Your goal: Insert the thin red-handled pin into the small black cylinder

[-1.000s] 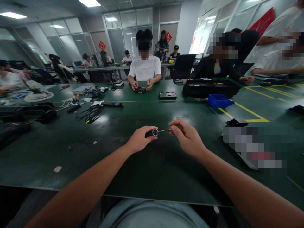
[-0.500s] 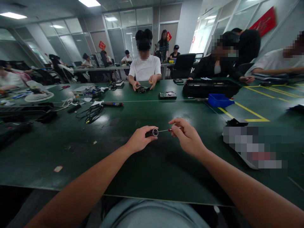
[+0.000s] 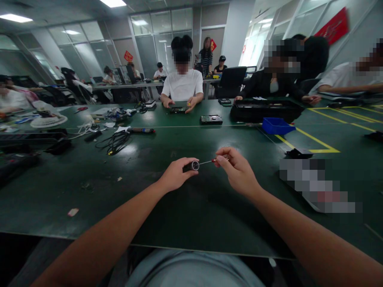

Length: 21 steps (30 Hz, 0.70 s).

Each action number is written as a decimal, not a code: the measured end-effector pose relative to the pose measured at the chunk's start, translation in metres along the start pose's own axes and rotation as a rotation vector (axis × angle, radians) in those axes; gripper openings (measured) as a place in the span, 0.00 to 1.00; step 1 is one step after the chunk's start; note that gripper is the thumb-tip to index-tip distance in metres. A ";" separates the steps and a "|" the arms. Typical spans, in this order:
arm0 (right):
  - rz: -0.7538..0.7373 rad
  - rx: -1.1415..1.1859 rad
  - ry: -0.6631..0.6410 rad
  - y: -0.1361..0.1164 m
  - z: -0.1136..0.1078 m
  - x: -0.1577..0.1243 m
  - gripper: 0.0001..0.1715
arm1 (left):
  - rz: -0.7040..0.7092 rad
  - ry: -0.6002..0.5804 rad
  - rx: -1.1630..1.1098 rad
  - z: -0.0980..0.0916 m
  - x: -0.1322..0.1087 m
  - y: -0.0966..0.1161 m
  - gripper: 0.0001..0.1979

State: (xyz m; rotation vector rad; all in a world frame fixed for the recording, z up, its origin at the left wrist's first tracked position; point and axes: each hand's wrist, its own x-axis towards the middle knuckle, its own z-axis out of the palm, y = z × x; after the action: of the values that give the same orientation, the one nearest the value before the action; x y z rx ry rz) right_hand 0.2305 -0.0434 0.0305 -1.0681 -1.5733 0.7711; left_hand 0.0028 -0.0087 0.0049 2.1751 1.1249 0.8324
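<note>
My left hand (image 3: pixel 175 174) is closed round a dark cylindrical part (image 3: pixel 195 166) with a round, silver-rimmed end that faces right and toward me. Between thumb and fingers, my right hand (image 3: pixel 239 169) grips a screwdriver (image 3: pixel 213 160) with a red-tipped handle. The screwdriver's thin metal shaft points left and reaches the round end of the cylindrical part. Whether its tip sits inside a screw there is too small to tell. Both hands are held above the green table (image 3: pixel 179 215), near its front edge.
Across the table a person in a white shirt (image 3: pixel 182 85) handles a circuit-like device. A hard drive (image 3: pixel 211 119), a blue bin (image 3: pixel 277 126) and a long black housing (image 3: pixel 266 111) lie ahead. Cables (image 3: pixel 115 141) and a handheld tool (image 3: pixel 140 130) are at left; a blurred-out packet (image 3: pixel 314 187) lies right.
My right fingers have curled in more closely round the screwdriver handle, and its handle end is tilted slightly higher. My left hand with the cylindrical part has barely moved.
</note>
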 end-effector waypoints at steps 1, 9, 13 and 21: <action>0.014 0.039 0.008 0.000 0.001 0.001 0.11 | -0.001 -0.002 -0.002 0.000 0.000 0.001 0.20; 0.298 0.435 0.059 0.012 0.004 0.011 0.18 | 0.063 -0.047 -0.056 -0.002 0.000 0.002 0.20; 0.338 0.450 0.029 0.017 0.002 0.013 0.18 | 0.079 -0.042 -0.025 -0.002 0.000 0.001 0.21; 0.110 0.219 0.115 0.010 0.005 0.006 0.17 | 0.038 -0.032 0.021 -0.001 0.000 0.005 0.21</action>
State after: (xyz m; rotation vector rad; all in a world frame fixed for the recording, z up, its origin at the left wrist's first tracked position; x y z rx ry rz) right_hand 0.2278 -0.0332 0.0225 -1.0249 -1.3092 0.9173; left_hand 0.0048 -0.0107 0.0090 2.2252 1.0843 0.8034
